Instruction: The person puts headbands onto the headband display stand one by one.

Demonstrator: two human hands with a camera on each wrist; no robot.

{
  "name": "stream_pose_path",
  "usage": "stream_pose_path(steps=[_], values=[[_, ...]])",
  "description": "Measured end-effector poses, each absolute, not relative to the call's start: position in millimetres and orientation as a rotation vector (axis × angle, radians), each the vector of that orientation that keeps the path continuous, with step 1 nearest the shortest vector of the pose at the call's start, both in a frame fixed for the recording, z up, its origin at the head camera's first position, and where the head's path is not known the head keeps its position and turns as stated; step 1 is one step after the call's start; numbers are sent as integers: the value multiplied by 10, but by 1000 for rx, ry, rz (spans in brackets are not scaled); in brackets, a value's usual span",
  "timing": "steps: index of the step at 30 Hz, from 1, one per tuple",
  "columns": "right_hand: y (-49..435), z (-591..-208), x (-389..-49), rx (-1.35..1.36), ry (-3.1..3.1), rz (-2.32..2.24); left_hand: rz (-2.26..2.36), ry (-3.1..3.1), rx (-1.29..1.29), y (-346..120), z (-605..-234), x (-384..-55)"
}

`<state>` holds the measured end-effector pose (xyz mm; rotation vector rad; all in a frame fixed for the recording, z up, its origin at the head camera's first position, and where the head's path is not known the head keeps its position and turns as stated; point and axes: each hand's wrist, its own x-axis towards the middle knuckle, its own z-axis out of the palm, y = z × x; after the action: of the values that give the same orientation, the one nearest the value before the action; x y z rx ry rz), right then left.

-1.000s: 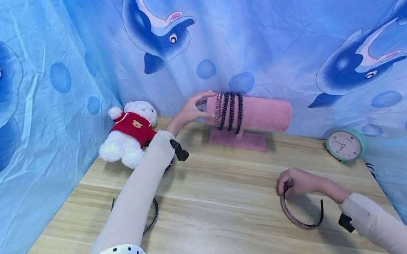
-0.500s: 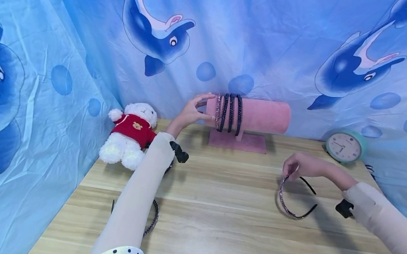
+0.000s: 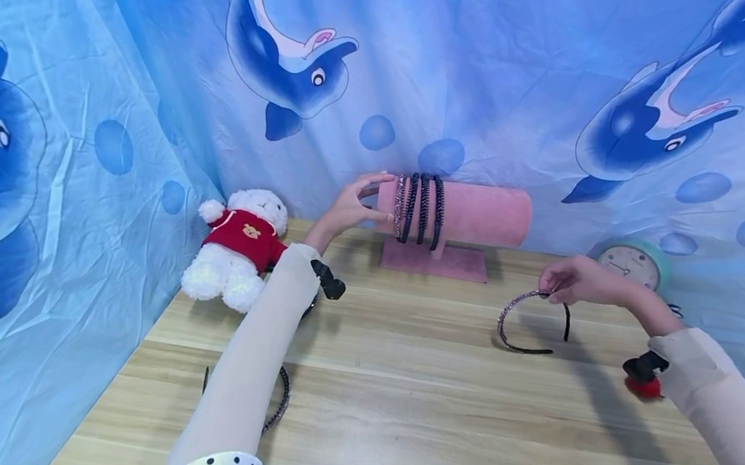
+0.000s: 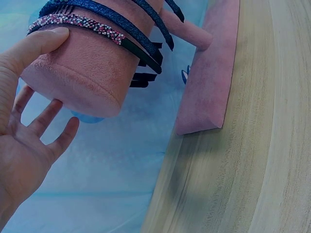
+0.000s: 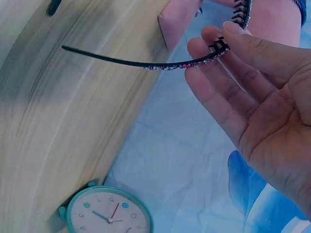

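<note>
A pink plush headband stand (image 3: pixel 482 215) stands at the back of the table, its horizontal roll carrying several headbands. The leftmost one is a glittery pink headband (image 3: pixel 399 209), beside dark headbands (image 3: pixel 438 213). My left hand (image 3: pixel 346 211) grips the roll's left end between thumb and fingers; in the left wrist view the thumb lies beside the glittery band. My right hand (image 3: pixel 580 279) pinches a beaded, toothed black headband (image 5: pixel 170 66) near its middle, holding it above the table to the right of the stand. Its two ends hang down toward the right.
A white teddy bear (image 3: pixel 227 271) in a red top sits at the left. A mint alarm clock (image 3: pixel 632 265) stands behind my right hand. Another headband (image 3: pixel 285 396) lies partly under my left forearm. A red object (image 3: pixel 643 387) shows beside my right wrist.
My right hand has lifted the headband off the table and carried it back toward the clock, turning it on the way. The left hand has stayed at the roll's end.
</note>
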<state>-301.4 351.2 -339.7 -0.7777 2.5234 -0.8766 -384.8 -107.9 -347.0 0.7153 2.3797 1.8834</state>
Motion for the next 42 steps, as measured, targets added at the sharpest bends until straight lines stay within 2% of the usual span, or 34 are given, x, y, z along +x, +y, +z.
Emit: stream_pose_path(steps=[11,24,42], values=[[3744,-3399,-3008,-479,2603,-981,1873,2409,706,-1083,-3557,-3935],[3911,-3428,-3020,-294,2648,-1261,1873,2450,713,-1084,-3675,-4042],[3943,-3391,-3068,-224,2777,-1338,1871,2446,722,-1090,-3667,-4045]])
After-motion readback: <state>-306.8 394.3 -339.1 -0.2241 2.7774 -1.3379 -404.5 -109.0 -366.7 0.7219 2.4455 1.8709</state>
